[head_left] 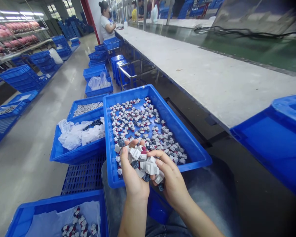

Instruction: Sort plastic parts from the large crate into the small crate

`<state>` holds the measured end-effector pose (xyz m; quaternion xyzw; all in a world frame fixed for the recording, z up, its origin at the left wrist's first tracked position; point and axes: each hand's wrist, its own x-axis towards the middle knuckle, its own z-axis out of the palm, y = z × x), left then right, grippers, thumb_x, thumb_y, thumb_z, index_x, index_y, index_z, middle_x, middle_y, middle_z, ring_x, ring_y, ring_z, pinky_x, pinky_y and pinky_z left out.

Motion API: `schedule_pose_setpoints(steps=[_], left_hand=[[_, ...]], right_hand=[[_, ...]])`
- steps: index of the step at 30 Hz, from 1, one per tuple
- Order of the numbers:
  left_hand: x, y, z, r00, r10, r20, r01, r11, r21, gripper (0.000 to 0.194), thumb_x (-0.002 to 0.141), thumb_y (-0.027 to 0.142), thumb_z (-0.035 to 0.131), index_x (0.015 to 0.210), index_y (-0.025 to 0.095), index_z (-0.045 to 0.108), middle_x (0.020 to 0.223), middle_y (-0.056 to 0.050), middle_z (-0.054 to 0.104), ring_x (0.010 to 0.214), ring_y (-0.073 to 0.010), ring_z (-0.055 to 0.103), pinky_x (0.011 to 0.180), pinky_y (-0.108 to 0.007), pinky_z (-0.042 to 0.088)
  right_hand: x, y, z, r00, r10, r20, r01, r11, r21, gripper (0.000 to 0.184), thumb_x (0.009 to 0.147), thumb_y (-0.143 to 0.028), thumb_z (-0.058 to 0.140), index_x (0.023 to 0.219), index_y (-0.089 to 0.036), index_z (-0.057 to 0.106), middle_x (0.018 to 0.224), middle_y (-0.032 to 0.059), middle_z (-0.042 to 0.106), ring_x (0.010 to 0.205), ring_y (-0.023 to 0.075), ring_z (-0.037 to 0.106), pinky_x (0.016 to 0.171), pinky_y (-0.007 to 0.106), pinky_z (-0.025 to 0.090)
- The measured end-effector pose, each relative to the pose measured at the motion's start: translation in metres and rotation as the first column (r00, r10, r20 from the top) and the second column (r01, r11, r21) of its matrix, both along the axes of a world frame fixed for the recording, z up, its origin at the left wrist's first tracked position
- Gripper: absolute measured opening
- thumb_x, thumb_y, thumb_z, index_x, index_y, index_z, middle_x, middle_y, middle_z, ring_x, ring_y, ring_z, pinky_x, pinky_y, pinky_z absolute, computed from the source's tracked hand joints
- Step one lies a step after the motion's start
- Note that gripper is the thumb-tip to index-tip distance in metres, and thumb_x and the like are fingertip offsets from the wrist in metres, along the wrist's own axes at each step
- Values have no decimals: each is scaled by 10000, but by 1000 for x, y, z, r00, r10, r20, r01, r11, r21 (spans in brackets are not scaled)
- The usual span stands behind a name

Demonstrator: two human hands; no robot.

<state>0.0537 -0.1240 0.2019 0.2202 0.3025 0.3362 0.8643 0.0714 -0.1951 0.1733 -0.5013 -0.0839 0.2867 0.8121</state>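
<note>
My left hand [135, 177] and my right hand [171, 174] are cupped together, fingers curled round a heap of small plastic parts [151, 165]. These parts are white, dark blue-grey and dark red, blocky in shape. Both hands are over the near end of a blue crate [193, 161], which rests across my lap. Many similar parts [135, 115] lie scattered over the crate's floor. Some of the crate's near edge is hidden behind my hands.
At lower left, a lined blue crate [22, 214] holds more such parts. A crate with white plastic bags [71, 135] stands left. A long white workbench [187, 65] runs along the right, with a blue crate [266, 131] near it. A person [106, 26] sits farther back.
</note>
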Motion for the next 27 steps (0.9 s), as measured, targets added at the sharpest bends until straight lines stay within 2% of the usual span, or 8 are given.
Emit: schedule_pose_setpoints(steps=[7, 10, 13, 17, 19, 22, 24, 27], left_hand=[[-1, -1, 0, 995, 77, -69, -67, 989, 133, 116, 775, 345, 529, 828, 251, 571, 808, 49, 627, 755, -141, 630, 602, -245, 505], [-2, 5, -3, 999, 5, 41, -2, 997, -76, 123, 788, 335, 518, 868, 260, 573, 843, 40, 637, 768, -134, 631, 588, -220, 504], [-4, 15, -8, 948, -71, 311, 171, 936, -308, 164, 841, 320, 439, 896, 243, 573, 960, 13, 637, 914, -121, 605, 598, -165, 497], [-7, 24, -12, 886, -44, 462, 242, 892, -381, 222, 870, 302, 386, 860, 191, 578, 1106, -14, 610, 1111, -176, 513, 862, -284, 484], [-9, 26, -13, 869, -51, 492, 261, 891, -370, 221, 865, 302, 396, 851, 177, 578, 1187, -28, 571, 1170, -213, 461, 939, -348, 437], [-10, 26, -14, 838, -69, 541, 299, 888, -349, 222, 864, 303, 396, 860, 173, 576, 1264, -32, 516, 1219, -216, 404, 999, -351, 375], [-11, 25, -14, 825, -76, 561, 312, 888, -337, 228, 868, 302, 386, 875, 172, 574, 1284, -34, 499, 1232, -205, 386, 1009, -329, 359], [-11, 23, -11, 858, -73, 509, 286, 890, -356, 235, 868, 313, 380, 877, 178, 572, 1279, -44, 505, 1213, -193, 412, 982, -307, 380]], right_hand=[[-11, 8, 0, 994, -69, -86, 74, 996, 52, 157, 740, -368, 557, 814, -230, 566, 577, -44, 491, 423, 67, 387, 353, 166, 321], [-9, 8, 2, 985, -10, -174, 37, 988, 152, 196, 732, -399, 580, 780, -212, 545, 503, -52, 458, 393, 62, 362, 341, 157, 285], [-3, 5, 5, 950, 120, -290, -12, 937, 349, 282, 719, -477, 593, 777, -212, 518, 453, -82, 395, 343, 35, 285, 346, 151, 243], [16, -2, 10, 906, 250, -341, -68, 882, 466, 288, 728, -430, 584, 656, -195, 433, 452, -91, 386, 301, 14, 234, 328, 156, 198], [30, -7, 15, 937, 238, -256, -140, 926, 349, 287, 743, -385, 557, 612, -190, 391, 444, -79, 404, 302, 23, 276, 327, 161, 207], [50, -11, 28, 975, 222, 2, -221, 974, -46, 166, 749, -353, 549, 725, -207, 475, 451, -73, 442, 346, 50, 342, 335, 163, 239], [58, -11, 36, 929, 317, 189, -254, 920, -298, 213, 748, -340, 556, 918, -216, 523, 469, -79, 450, 389, 62, 367, 357, 169, 268], [60, -6, 41, 792, 509, 335, -320, 815, -483, 383, 770, -360, 531, 1119, -213, 478, 487, -84, 432, 423, 73, 371, 396, 189, 291]])
